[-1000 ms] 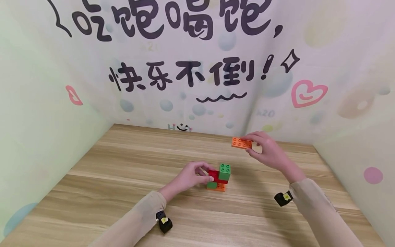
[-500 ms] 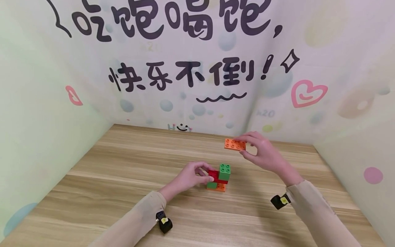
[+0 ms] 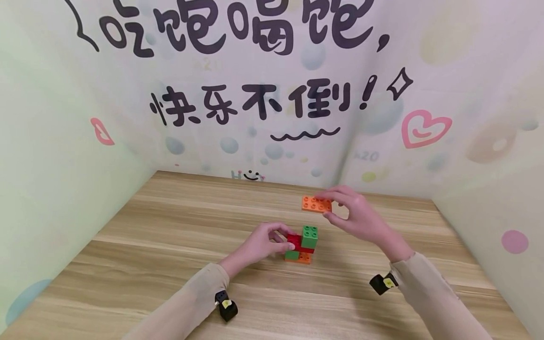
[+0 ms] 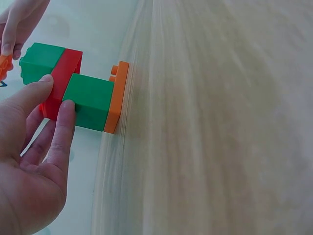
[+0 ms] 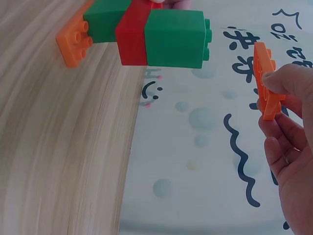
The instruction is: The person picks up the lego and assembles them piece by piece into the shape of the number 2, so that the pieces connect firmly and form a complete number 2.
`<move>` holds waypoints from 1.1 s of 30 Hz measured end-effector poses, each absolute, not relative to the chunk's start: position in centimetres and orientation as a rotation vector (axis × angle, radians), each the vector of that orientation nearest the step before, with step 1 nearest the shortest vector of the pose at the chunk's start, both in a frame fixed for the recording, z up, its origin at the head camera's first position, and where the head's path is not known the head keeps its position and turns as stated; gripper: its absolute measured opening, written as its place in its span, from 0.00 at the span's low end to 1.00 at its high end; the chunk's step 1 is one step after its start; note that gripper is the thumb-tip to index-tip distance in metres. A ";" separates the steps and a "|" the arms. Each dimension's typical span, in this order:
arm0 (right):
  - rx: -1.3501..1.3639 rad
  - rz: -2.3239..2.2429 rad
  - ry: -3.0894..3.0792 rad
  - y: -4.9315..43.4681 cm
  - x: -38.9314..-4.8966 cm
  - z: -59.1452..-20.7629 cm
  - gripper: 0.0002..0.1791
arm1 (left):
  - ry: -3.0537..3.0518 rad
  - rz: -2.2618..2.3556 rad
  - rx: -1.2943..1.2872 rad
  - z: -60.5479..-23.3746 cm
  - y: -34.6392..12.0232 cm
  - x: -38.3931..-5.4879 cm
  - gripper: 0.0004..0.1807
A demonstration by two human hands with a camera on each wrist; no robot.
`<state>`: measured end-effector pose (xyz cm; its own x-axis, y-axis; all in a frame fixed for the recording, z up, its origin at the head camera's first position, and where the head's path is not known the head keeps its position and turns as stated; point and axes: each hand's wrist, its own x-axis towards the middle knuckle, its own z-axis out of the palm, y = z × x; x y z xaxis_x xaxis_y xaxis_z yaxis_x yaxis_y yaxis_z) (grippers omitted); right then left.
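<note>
A small stack of building blocks stands on the table: an orange plate point(image 3: 305, 259) at the bottom, a green block point(image 4: 90, 100) on it, a red plate point(image 4: 61, 85) above that, and a second green block point(image 3: 310, 239) on the red plate's right end. My left hand point(image 3: 258, 244) grips the red plate's left end, thumb on one side and fingers on the other. Above and behind the stack, my right hand point(image 3: 357, 215) pinches another flat orange plate point(image 3: 312, 204) by its right end, studs up. In the right wrist view this orange plate point(image 5: 264, 81) is apart from the stack.
The wooden table point(image 3: 170, 226) meets a printed white backdrop point(image 3: 204, 156) at the back, with pale side walls point(image 3: 480, 208) left and right. A black wrist camera point(image 3: 226, 306) hangs at the left sleeve, another wrist camera point(image 3: 383, 283) at the right.
My right hand has moved left and slightly down with the orange plate, coming nearer the space above the stack. The left hand and the stack have stayed in place.
</note>
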<state>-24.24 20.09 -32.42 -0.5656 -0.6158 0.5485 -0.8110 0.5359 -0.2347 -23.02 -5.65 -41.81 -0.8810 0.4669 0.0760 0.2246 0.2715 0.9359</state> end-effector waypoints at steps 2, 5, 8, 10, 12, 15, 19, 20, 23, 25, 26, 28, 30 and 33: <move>1.163 0.673 -2.388 19.9 -24.0 -32.4 0.22 | 2.314 1.662 0.645 -41.9 -5.7 -23.1 0.15; 1.158 0.687 -2.401 19.7 -23.7 -32.5 0.22 | 2.299 1.673 0.649 -42.0 -5.6 -23.1 0.15; 1.164 0.703 -2.407 19.6 -23.6 -32.6 0.22 | 2.287 1.678 0.650 -42.1 -5.7 -23.2 0.15; 1.167 0.717 -2.413 19.5 -23.5 -32.8 0.22 | 2.285 1.679 0.649 -42.1 -5.7 -23.2 0.15; 1.167 0.723 -2.422 19.4 -23.4 -32.9 0.22 | 2.283 1.679 0.644 -42.0 -5.7 -23.2 0.15; 1.162 0.734 -2.440 19.3 -23.3 -33.1 0.22 | 2.285 1.677 0.634 -41.9 -5.7 -23.1 0.15; 1.157 0.742 -2.463 19.2 -23.1 -33.4 0.23 | 2.288 1.672 0.628 -41.3 -5.6 -22.8 0.15; 1.157 0.743 -2.467 19.2 -23.0 -33.5 0.23 | 2.286 1.672 0.629 -41.0 -5.6 -22.6 0.15; 1.169 0.745 -2.465 19.1 -22.9 -33.7 0.23 | 2.280 1.670 0.635 -40.4 -5.6 -22.3 0.16; 1.183 0.746 -2.457 19.1 -22.9 -33.9 0.23 | 2.280 1.670 0.638 -40.4 -5.6 -22.3 0.16; 1.191 0.752 -2.451 19.0 -22.9 -34.0 0.23 | 2.279 1.674 0.640 -40.6 -5.7 -22.4 0.16; 1.207 0.765 -2.441 19.0 -22.8 -34.2 0.23 | 2.283 1.676 0.643 -41.0 -5.7 -22.7 0.16; 1.209 0.777 -2.442 18.9 -22.7 -34.4 0.23 | 2.287 1.677 0.646 -41.4 -5.7 -22.9 0.16; 1.204 0.798 -2.458 18.9 -22.6 -34.7 0.22 | 2.295 1.674 0.652 -41.8 -5.7 -23.0 0.15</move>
